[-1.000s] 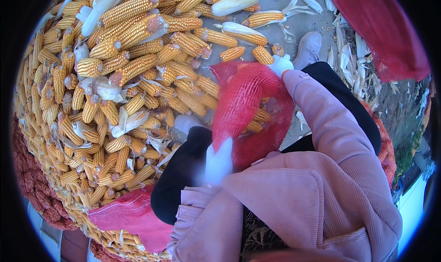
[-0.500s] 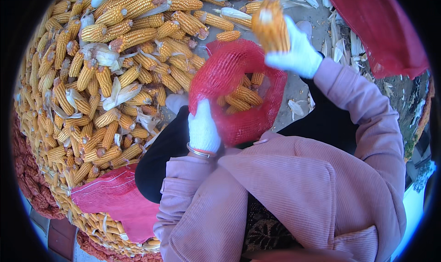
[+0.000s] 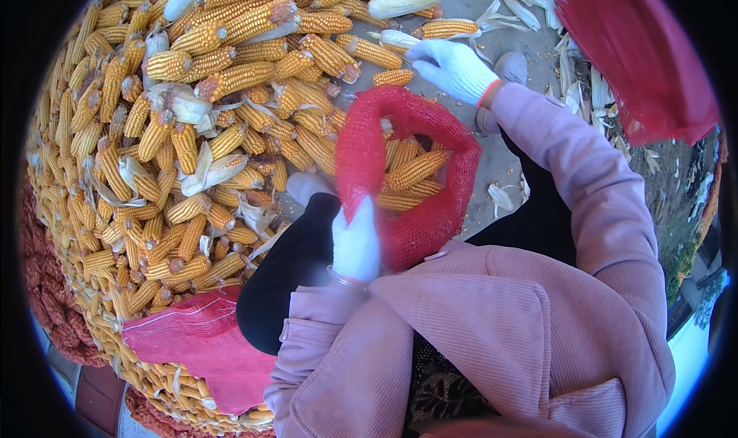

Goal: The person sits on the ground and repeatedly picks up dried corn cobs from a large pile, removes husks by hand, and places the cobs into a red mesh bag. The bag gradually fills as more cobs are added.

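Red mesh sack is lying toward one o'clock from the left hand, which is pinching its rim; nearer the right hand, grip unclear, a short corn ear is lying three-to-nine, at nine o'clock.

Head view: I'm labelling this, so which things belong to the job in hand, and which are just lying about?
In the job: red mesh bag, gripped by the left hand; cobs inside it; probably the heaped cobs.
Lying about, apparently: loose husks; red sheet at upper right; pink sheet at lower left.
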Motion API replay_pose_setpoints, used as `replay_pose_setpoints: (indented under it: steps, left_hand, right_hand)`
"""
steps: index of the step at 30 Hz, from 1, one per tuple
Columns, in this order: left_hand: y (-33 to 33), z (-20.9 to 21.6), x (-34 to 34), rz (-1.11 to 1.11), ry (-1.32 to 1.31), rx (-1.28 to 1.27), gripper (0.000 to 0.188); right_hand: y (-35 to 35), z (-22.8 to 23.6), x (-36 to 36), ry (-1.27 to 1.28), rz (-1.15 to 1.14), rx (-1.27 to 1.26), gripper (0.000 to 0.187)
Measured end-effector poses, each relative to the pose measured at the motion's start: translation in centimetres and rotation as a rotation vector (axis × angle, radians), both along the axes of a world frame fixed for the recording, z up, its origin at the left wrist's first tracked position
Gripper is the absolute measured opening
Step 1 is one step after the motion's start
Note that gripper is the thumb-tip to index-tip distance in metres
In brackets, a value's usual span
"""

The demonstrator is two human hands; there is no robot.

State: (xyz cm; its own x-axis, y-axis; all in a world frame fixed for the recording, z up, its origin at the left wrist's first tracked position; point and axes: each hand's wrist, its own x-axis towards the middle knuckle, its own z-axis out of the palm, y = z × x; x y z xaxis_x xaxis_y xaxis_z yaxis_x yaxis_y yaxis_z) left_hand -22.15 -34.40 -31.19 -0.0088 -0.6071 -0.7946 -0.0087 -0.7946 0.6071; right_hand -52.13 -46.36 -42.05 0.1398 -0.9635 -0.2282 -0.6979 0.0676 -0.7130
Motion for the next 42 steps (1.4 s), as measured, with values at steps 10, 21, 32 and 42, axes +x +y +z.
replay_pose_setpoints:
  steps: [10,21,32,42]
  left_hand:
    - [-1.8,-0.3,0.8,-0.203,-0.125,0.256,0.038]
    - [-2.9,0.0,-0.2,-0.056,-0.230,0.363,0.043]
    - [-1.3,-1.3,0.1,0.138,0.047,0.122,0.036]
    - [-0.7,-0.2,-0.4,0.110,0.086,0.043,0.037]
  right_hand:
    - [-2.9,-17.4,6.7,0.610,0.310,-0.009,0.032]
    - [-6.0,-14.4,9.5,0.535,0.150,0.382,0.060]
    - [-3.8,-2.4,0.2,0.333,0.136,0.362,0.062]
    - [3.2,13.2,-2.7,-0.746,0.460,0.987,0.055]
